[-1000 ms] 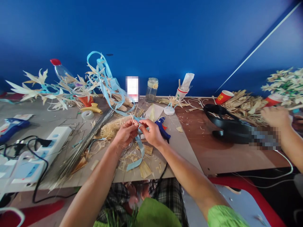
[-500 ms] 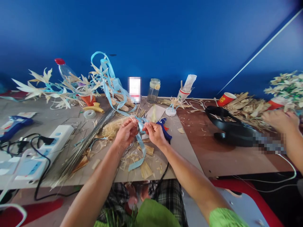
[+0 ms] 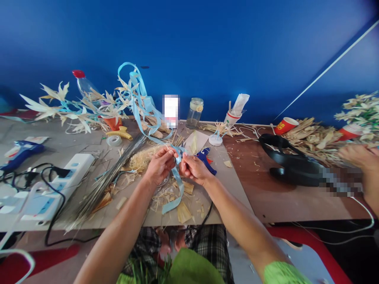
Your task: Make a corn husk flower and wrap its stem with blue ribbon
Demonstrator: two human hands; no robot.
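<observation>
A light blue ribbon (image 3: 178, 182) runs between my two hands over the middle of the table. Its loose end hangs toward me, while its long loops rise at the back left over dried leaf flowers (image 3: 79, 112). My left hand (image 3: 161, 165) is closed, with thumb and forefinger pinching the ribbon. Just to the right, my right hand (image 3: 194, 169) grips the ribbon with curled fingers. Whether a thin stem lies between the fingertips is too small to tell. Beneath the hands are scattered husk scraps (image 3: 183, 213), and a blue glue gun (image 3: 204, 158) lies beside my right hand.
At left are a power strip (image 3: 75, 167), another glue gun (image 3: 28, 150) and a bundle of thin wires (image 3: 115, 175). A glass jar (image 3: 194, 114) stands near the wall. On the right, a co-worker's hand (image 3: 357, 157) is by a black object (image 3: 296, 173) and husks (image 3: 310, 136).
My right hand has turned, its fingers curling more around the ribbon. My left hand keeps its pinch. The view has shifted slightly, and the co-worker's hand has moved a little.
</observation>
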